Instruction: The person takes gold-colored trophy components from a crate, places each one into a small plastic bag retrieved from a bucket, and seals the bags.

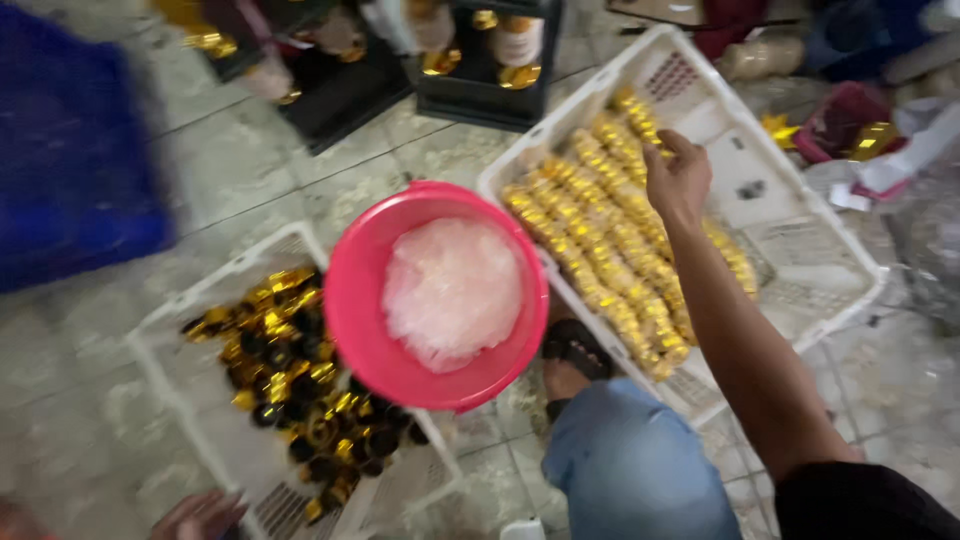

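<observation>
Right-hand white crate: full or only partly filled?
Partly filled. Rows of gold caps cover the near side of the white crate; its far side shows bare floor. The right hand hovers over the rows.

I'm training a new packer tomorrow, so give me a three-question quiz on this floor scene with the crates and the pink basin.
1. True or false: the right hand is over the white crate with the rows of gold pieces.
2. What fills the pink basin? A) gold pieces B) pale clear plastic bits C) water
3. What colours are the loose items in the left crate?

Key
1. True; whether it grips anything cannot be told.
2. B
3. Gold and black, piled loosely, not in rows. The left hand shows at the bottom edge beside this crate.
</observation>
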